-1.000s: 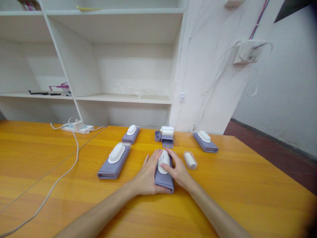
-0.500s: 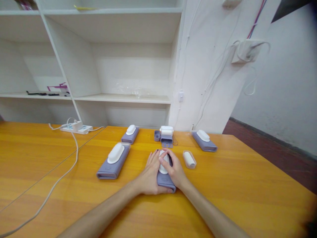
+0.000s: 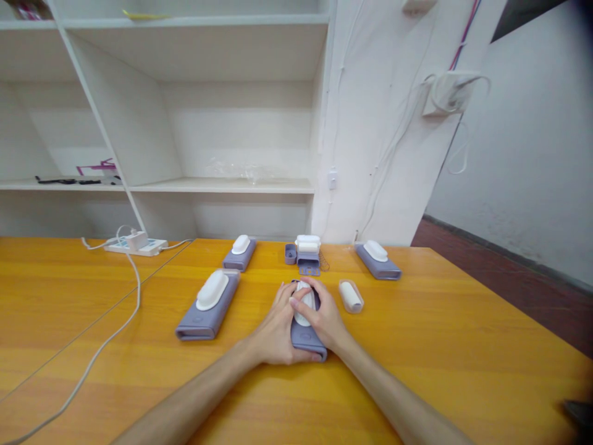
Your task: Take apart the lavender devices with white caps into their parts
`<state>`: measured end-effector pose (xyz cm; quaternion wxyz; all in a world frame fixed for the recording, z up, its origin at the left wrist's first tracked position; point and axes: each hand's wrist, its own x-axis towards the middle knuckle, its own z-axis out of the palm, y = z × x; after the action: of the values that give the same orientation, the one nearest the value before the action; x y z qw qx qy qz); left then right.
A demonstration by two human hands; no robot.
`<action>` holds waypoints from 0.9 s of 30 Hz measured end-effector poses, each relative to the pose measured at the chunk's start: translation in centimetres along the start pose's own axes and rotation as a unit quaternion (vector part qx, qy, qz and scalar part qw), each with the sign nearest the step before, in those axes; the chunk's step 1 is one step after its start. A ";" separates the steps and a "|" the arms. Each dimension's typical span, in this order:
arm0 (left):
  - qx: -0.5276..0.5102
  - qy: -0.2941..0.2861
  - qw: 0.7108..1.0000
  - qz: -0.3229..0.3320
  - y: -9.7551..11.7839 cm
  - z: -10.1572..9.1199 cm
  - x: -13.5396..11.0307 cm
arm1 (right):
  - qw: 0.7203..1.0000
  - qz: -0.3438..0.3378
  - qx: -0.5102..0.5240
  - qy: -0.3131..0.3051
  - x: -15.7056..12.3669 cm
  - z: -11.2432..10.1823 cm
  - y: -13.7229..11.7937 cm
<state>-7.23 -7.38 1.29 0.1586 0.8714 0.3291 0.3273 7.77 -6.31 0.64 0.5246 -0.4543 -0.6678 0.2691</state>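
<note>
1. Head view, surroundings: on the orange-brown, glossy wood-grain counter [image 3: 417, 364], a small clear rounded case with a white cylinder inside [image 3: 351, 296] lies near the right hand [image 3: 327, 318]
2. Two more grey-purple blocks with smooth white ovals on top, the nearer left block [image 3: 204, 318] and the farther left block [image 3: 238, 259], lie at left; a matching right block [image 3: 380, 269] lies at far right
3. Straight ahead, white rounded pieces [image 3: 308, 244] sit on a grey-purple holder, a small grey-purple open box [image 3: 290, 253] just beside them
4. A white power strip [image 3: 151, 248] and a curving white cable [image 3: 111, 339] keep well to the left; a white shelf unit [image 3: 222, 186] bears crumpled clear film [image 3: 241, 170]
5. The held grey-purple flat block [image 3: 306, 339], rounded at its near end, lies at front centre, topped by a ridged white oval piece [image 3: 303, 316]
6. Left hand [image 3: 277, 334] clasps the held block's left side, thumb across its near end; right fingers bend over the oval, hiding part of it, and whether they pinch it I cannot tell
</note>
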 end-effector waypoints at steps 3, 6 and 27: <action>0.002 -0.021 1.000 -0.007 0.1 0.1 0.0 | 1.000 -0.005 -0.004 0.005 0.0 -0.1 0.0; 0.004 -0.041 0.999 -0.024 0.1 0.3 0.0 | 1.000 -0.014 -0.004 0.004 -0.1 -0.1 -0.1; -0.021 -0.011 1.000 -0.006 -0.7 0.6 0.5 | 0.997 -0.001 0.055 0.044 0.2 0.2 1.5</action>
<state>-6.84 -6.58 0.73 0.1822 0.8694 0.3255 0.3241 8.03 -5.44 -0.54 0.5782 -0.4354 -0.6286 0.2846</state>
